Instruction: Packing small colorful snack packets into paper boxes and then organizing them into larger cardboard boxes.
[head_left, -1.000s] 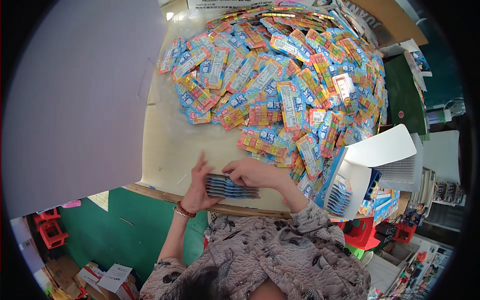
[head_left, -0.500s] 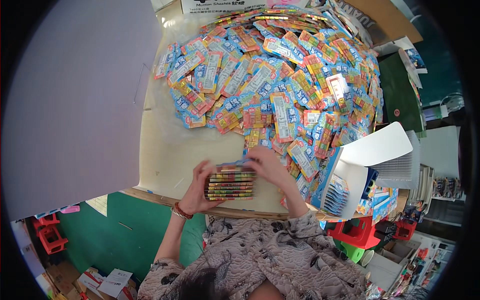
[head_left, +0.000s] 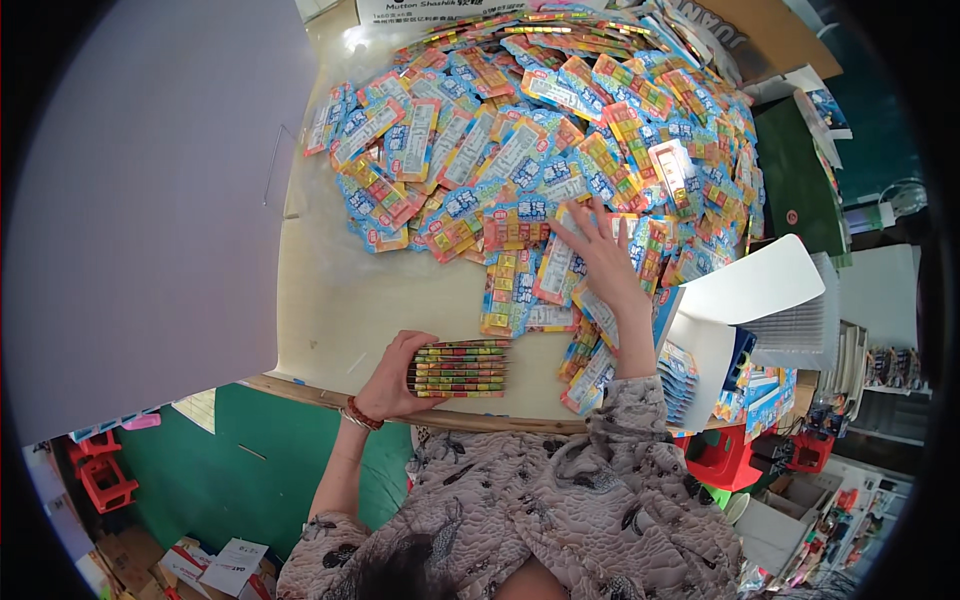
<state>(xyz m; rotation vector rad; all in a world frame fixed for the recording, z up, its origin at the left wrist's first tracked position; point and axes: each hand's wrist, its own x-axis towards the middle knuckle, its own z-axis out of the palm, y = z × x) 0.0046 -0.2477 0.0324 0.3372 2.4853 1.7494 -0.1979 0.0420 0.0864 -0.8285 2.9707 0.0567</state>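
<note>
My left hand [head_left: 392, 378] is closed around one end of a stack of candy packets [head_left: 460, 369] near the table's front edge. The packets stand in layers, their colourful edges facing up. My right hand [head_left: 608, 262] reaches onto the near side of a big pile of flat candy packets [head_left: 470, 215], fingers spread over a packet [head_left: 556, 268] that shows its pale back. Whether the fingertips grip it is not plain. A packet with yellow and red pieces [head_left: 510, 290] lies just left of that hand.
An open white and blue display box [head_left: 705, 355] with packets [head_left: 675, 385] inside stands at the right front. A large grey-violet panel [head_left: 150, 200] fills the left side. Cartons stand behind the pile. Red stools [head_left: 105, 475] are on the green floor [head_left: 230, 470].
My right hand has left the stack and moved up and right onto the pile, its fingers spreading. My left hand stays on the stack.
</note>
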